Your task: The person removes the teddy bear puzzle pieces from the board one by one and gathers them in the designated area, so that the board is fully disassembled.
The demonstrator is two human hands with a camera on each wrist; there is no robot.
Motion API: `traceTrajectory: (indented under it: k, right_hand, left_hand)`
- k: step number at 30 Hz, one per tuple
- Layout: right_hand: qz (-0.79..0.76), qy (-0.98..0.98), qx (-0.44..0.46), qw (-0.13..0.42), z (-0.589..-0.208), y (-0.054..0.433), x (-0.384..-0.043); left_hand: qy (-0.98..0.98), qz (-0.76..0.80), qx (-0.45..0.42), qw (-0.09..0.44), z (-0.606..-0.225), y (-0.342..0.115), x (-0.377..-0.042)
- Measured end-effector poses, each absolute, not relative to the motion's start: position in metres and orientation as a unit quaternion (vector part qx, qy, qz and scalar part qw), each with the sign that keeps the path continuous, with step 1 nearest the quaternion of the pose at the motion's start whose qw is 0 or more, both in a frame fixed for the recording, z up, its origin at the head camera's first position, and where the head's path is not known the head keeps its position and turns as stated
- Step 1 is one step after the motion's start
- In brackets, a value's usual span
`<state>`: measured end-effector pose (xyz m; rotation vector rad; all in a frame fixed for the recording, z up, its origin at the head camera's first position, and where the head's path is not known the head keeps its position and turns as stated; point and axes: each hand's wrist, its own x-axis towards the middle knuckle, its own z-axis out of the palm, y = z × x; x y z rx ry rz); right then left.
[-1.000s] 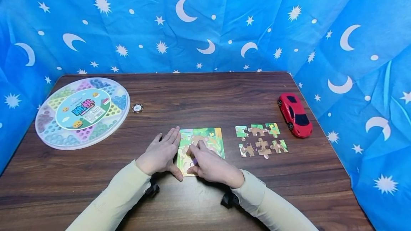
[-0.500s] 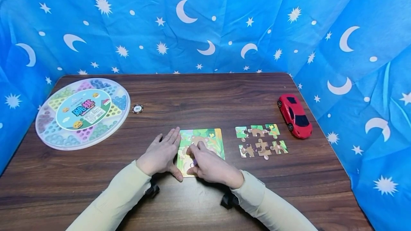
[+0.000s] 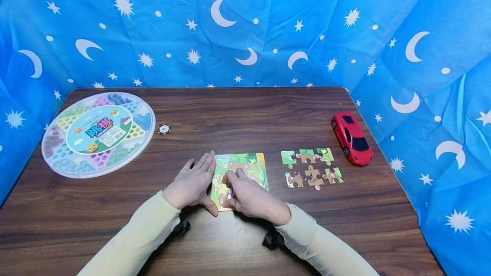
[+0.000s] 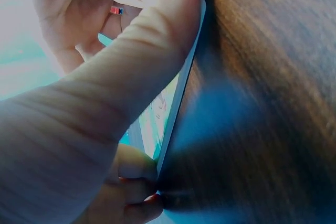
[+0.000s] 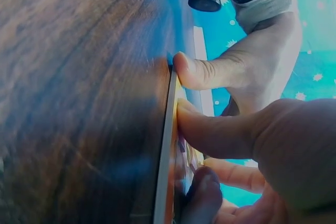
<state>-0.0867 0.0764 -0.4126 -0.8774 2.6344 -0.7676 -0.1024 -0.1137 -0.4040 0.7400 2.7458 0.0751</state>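
A square jigsaw board (image 3: 260,159) with a cartoon bear picture lies flat on the table. My left hand (image 3: 193,184) rests along its left side, fingers stretched out and the thumb at the near left corner. Over the lower middle of the board, my right hand (image 3: 253,195) has its fingers curled down and its thumb near the close edge. Those fingertips pinch a puzzle piece (image 5: 198,160), mostly hidden beneath them. In the right wrist view, the thumb (image 5: 210,132) sits at the board's rim. Several loose puzzle pieces (image 3: 314,175) lie in two rows to the right.
A red toy car (image 3: 352,137) stands at the right, beyond the loose pieces. Far left lies a round Chinese checkers box (image 3: 99,135), with a black and white poker chip (image 3: 164,129) beside it. Blue star-patterned cloth (image 3: 238,29) surrounds the table (image 3: 230,118).
Both hands keep almost the same place on the board. Glare at the board's near left part has faded, and a brown printed patch shows there now. The loose pieces stay put.
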Motion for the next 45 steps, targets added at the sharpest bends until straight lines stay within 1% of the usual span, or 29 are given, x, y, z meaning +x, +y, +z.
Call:
traceTrajectory:
  k: [3,8,12,17,19,24,28,31,33,37,41,45]
  right_hand:
    - [-0.275,0.907,-0.293,0.125,-0.412,0.075,-0.085]
    - [-0.269,0.914,-0.292,0.088,-0.410,0.075,-0.082]
    - [-0.269,0.914,-0.296,0.074,-0.409,0.076,-0.081]
    - [-0.330,0.894,-0.295,0.070,-0.405,0.081,-0.082]
    - [-0.372,0.880,-0.285,0.080,-0.401,0.087,-0.082]
    - [-0.439,0.859,-0.245,0.102,-0.387,0.119,-0.086]
    - [-0.435,0.873,-0.202,0.093,-0.377,0.157,-0.088]
    - [-0.405,0.895,-0.169,0.077,-0.372,0.188,-0.088]
    - [-0.383,0.908,-0.150,0.079,-0.372,0.208,-0.087]
    - [-0.354,0.918,-0.143,0.108,-0.378,0.237,-0.087]
    - [-0.349,0.912,-0.164,0.141,-0.391,0.249,-0.086]
    - [-0.337,0.914,-0.176,0.139,-0.403,0.253,-0.083]
  left_hand:
    - [0.954,0.020,0.258,0.149,-0.404,-0.113,-0.102]
    - [0.955,0.020,0.256,0.149,-0.403,-0.113,-0.103]
    - [0.955,0.022,0.254,0.151,-0.403,-0.113,-0.102]
    - [0.955,0.023,0.251,0.153,-0.404,-0.113,-0.102]
    - [0.955,0.027,0.249,0.157,-0.404,-0.113,-0.102]
    - [0.955,0.041,0.251,0.155,-0.405,-0.114,-0.102]
    - [0.955,0.043,0.253,0.150,-0.405,-0.114,-0.102]
    - [0.955,0.042,0.251,0.152,-0.405,-0.113,-0.102]
    - [0.955,0.044,0.248,0.159,-0.404,-0.113,-0.102]
    - [0.954,0.049,0.244,0.165,-0.404,-0.114,-0.102]
    - [0.955,0.048,0.244,0.163,-0.404,-0.114,-0.102]
    - [0.954,0.047,0.247,0.161,-0.404,-0.112,-0.102]
